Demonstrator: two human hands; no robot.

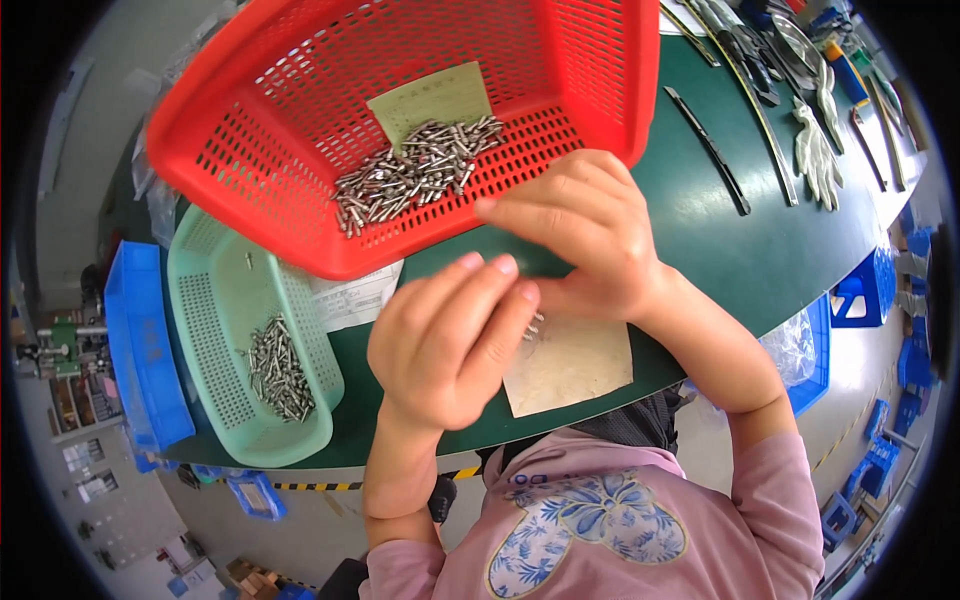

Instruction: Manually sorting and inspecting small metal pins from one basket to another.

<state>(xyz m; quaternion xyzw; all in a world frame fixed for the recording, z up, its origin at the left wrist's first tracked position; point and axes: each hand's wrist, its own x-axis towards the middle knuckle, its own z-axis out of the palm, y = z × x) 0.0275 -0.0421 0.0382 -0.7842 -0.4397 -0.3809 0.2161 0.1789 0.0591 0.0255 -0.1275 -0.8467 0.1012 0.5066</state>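
My left hand (440, 345) is over the near edge of the green table, its fingers bent close together and its thumb hidden beneath them. What it holds, if anything, cannot be seen. My right hand (590, 225) is just beside it, thumb reaching to the left fingertips and index finger stretched apart toward the red basket's rim; nothing shows between them. Under the hands, a few small metal pins (535, 325) lie on a tan paper sheet (570, 370), partly covered. The tilted red basket (350, 262) holds a heap of metal pins (415, 170) and a yellowish paper slip (435, 100).
Left stands a mint-green basket (325, 370) with more metal pins (280, 370), beside a blue bin (145, 345). A printed sheet (360, 298) lies between the baskets. On the right are a black-handled strip tool (710, 150), white gloves (817, 155) and assorted tools.
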